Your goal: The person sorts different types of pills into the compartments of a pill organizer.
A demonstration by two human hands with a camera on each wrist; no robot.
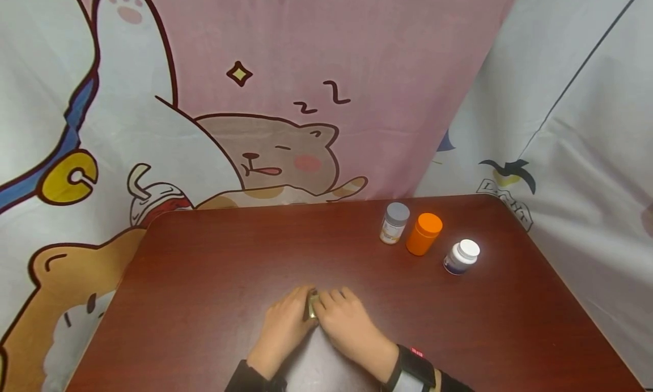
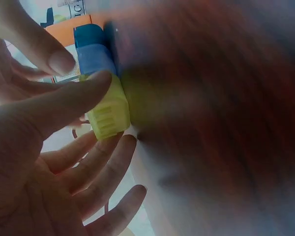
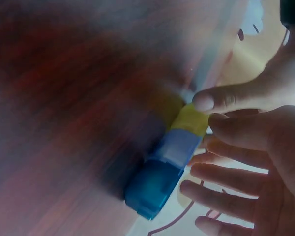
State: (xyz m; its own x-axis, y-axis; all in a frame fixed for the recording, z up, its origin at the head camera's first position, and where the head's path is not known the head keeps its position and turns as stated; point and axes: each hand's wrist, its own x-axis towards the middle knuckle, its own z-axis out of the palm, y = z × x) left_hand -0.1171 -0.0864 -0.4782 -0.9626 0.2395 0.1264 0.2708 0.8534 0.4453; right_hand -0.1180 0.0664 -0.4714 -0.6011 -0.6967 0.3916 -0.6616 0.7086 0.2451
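A pill organizer with yellow, blue and teal sections lies close over the table, mostly covered by the hands in the head view. My left hand holds its yellow end, the thumb across the section and the fingers on the far side. On the other side is my right hand. In the right wrist view its thumb tip is right at the edge of the yellow section, while its other fingers stretch out, fairly straight, beside the organizer.
Toward the back right of the brown table stand a grey-capped bottle, an orange bottle and a white bottle. A cartoon-printed cloth hangs behind the table.
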